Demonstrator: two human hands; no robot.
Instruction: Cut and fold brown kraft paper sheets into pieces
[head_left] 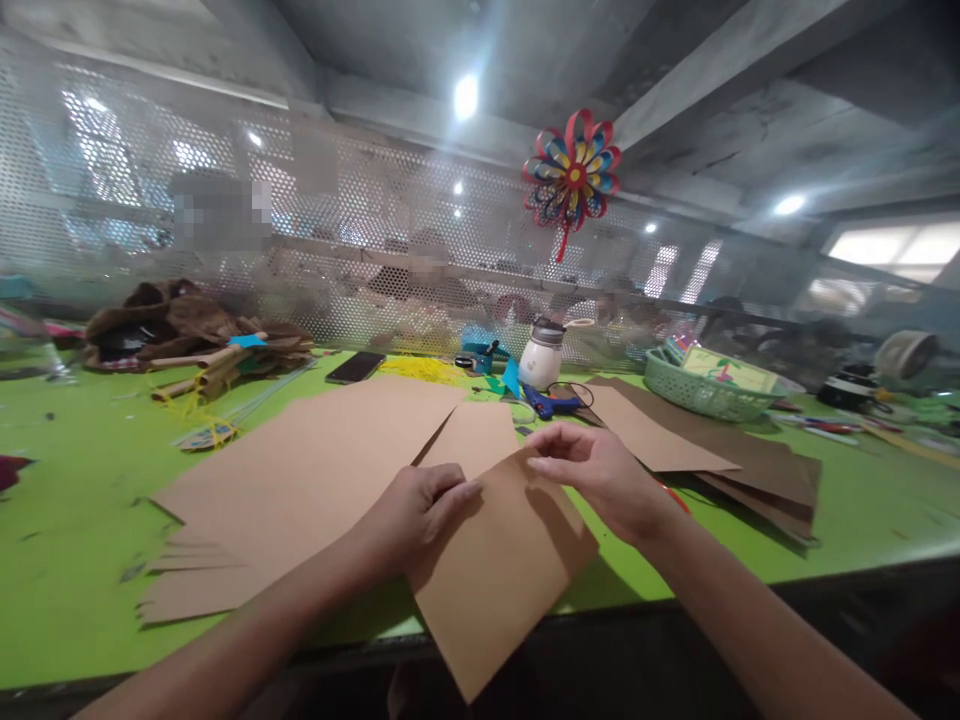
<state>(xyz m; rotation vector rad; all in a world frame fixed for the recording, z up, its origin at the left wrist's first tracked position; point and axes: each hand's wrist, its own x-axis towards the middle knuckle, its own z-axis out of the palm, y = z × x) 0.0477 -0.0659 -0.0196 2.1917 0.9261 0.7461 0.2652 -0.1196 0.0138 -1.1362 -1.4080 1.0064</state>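
Note:
A brown kraft paper sheet is tilted over the table's front edge, its lower corner pointing down past it. My left hand is closed on the sheet's left side, thumb on top and the other fingers partly hidden. At the upper corner, my right hand pinches the same sheet between thumb and fingers. Behind it lies a narrower brown piece. To the left a stack of large kraft paper sheets spreads over the green table.
At the back stand a white bottle, a blue glue gun and a black phone. A green basket and darker brown sheets lie right. A perforated metal screen rises behind, with a paper flower hanging before it.

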